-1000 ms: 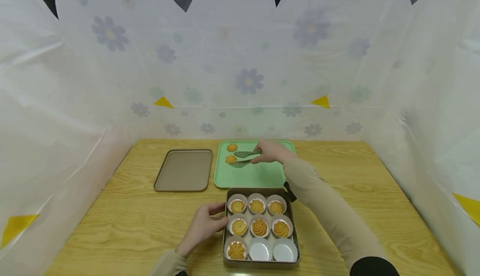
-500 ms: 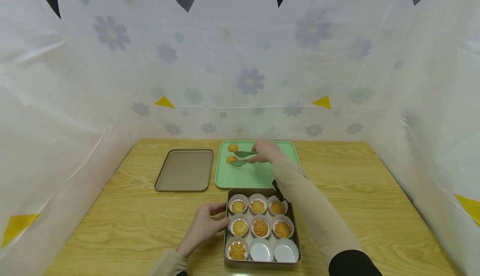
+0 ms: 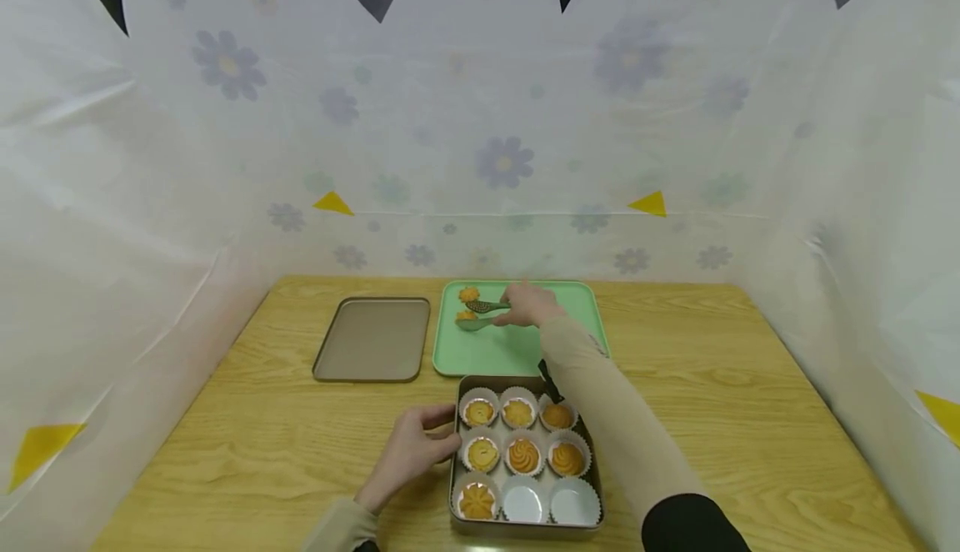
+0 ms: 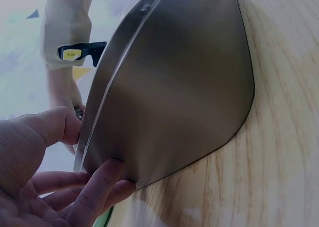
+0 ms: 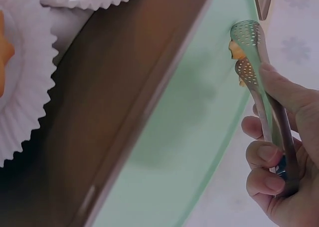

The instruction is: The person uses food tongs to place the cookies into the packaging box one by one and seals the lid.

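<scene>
A brown tin (image 3: 594, 460) near the table's front holds white paper cups; several contain swirl cookies (image 3: 522, 454), two front cups (image 3: 574, 503) have none. My left hand (image 3: 442, 439) grips the tin's left wall (image 4: 174, 87), thumb (image 4: 55, 127) on the rim, fingers (image 4: 94, 192) below. Behind the tin on a green tray (image 3: 517, 348), my right hand (image 3: 517, 310) holds metal tongs (image 3: 480, 316). The perforated tong ends (image 5: 247, 52) sit on both sides of the nearer cookie (image 5: 234, 49). A second cookie (image 3: 469, 294) lies just behind.
The tin's lid (image 3: 372, 339) lies flat to the left of the green tray. The wooden table (image 3: 712, 385) is enclosed by white flowered sheeting on three sides. Bare wood lies to the right and front left.
My right hand has slid a little left over the tray, bringing the tong ends around the nearer cookie. The left hand stays on the tin.
</scene>
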Action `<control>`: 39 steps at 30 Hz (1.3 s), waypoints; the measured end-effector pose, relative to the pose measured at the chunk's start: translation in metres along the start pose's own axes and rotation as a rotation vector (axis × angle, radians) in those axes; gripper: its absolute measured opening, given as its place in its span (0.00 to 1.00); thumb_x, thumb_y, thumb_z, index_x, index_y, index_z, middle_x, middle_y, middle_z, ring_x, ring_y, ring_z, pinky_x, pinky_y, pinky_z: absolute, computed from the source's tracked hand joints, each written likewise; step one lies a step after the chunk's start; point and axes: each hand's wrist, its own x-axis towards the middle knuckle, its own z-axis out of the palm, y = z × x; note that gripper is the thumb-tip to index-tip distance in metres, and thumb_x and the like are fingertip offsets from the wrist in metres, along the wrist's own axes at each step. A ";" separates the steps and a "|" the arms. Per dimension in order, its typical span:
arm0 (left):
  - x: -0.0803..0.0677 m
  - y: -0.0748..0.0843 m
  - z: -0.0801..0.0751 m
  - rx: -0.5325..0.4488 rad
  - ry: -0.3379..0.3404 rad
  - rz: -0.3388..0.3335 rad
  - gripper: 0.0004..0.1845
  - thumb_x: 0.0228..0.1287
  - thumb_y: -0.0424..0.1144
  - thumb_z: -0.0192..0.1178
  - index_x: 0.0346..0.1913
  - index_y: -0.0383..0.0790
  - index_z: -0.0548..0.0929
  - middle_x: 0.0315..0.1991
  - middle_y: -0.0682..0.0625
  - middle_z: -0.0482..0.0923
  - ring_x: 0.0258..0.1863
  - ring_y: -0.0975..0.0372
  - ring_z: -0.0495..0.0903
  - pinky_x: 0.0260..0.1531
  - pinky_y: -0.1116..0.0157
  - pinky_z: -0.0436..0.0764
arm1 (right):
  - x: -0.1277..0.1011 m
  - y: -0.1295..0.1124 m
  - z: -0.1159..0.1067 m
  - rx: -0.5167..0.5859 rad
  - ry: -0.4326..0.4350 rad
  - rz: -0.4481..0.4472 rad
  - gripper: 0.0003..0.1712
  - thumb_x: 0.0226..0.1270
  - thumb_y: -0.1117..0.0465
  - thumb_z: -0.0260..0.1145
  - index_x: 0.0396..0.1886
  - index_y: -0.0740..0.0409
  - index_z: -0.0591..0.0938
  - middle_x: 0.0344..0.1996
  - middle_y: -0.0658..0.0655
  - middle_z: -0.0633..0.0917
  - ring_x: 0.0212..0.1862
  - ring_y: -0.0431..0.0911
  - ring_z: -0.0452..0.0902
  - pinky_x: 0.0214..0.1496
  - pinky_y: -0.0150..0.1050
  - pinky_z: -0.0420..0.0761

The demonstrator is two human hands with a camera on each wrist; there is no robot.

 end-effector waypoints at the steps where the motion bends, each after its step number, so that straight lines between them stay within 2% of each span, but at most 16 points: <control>1: 0.000 0.000 0.000 0.005 -0.001 0.004 0.30 0.56 0.29 0.64 0.62 0.18 0.75 0.59 0.23 0.77 0.53 0.39 0.85 0.47 0.64 0.91 | 0.000 0.000 0.000 0.001 -0.002 0.003 0.32 0.68 0.43 0.67 0.66 0.55 0.79 0.66 0.58 0.80 0.63 0.57 0.79 0.61 0.59 0.84; 7: 0.001 0.000 0.002 0.004 -0.005 0.011 0.30 0.55 0.29 0.64 0.62 0.17 0.74 0.58 0.23 0.77 0.52 0.38 0.84 0.45 0.65 0.91 | 0.000 0.001 0.000 0.003 -0.014 0.013 0.32 0.69 0.43 0.66 0.67 0.55 0.78 0.67 0.59 0.79 0.64 0.58 0.78 0.63 0.60 0.83; 15: 0.000 0.000 0.002 -0.027 -0.012 0.001 0.30 0.56 0.28 0.64 0.62 0.18 0.74 0.59 0.23 0.77 0.53 0.37 0.84 0.45 0.65 0.91 | 0.000 0.005 0.001 0.025 -0.014 -0.007 0.33 0.68 0.43 0.66 0.66 0.56 0.79 0.66 0.59 0.80 0.63 0.57 0.79 0.62 0.59 0.84; 22: 0.000 0.000 0.001 -0.016 -0.015 0.014 0.30 0.57 0.29 0.63 0.62 0.17 0.74 0.58 0.22 0.77 0.53 0.37 0.84 0.47 0.64 0.91 | -0.002 0.010 0.000 0.034 -0.013 -0.029 0.31 0.69 0.44 0.66 0.64 0.58 0.80 0.64 0.58 0.82 0.63 0.56 0.80 0.64 0.56 0.84; 29: -0.001 0.001 0.000 -0.019 -0.014 0.013 0.30 0.57 0.29 0.63 0.62 0.17 0.73 0.59 0.22 0.76 0.53 0.37 0.84 0.48 0.62 0.90 | -0.010 0.016 -0.003 0.041 -0.018 -0.066 0.29 0.69 0.45 0.67 0.60 0.60 0.83 0.62 0.60 0.83 0.62 0.57 0.80 0.63 0.56 0.85; 39: -0.001 0.001 0.000 -0.014 -0.011 0.017 0.30 0.57 0.29 0.63 0.62 0.17 0.73 0.59 0.22 0.76 0.53 0.37 0.84 0.48 0.62 0.90 | -0.015 0.025 -0.006 0.031 -0.023 -0.119 0.30 0.68 0.43 0.66 0.60 0.59 0.83 0.61 0.60 0.84 0.60 0.56 0.82 0.61 0.54 0.86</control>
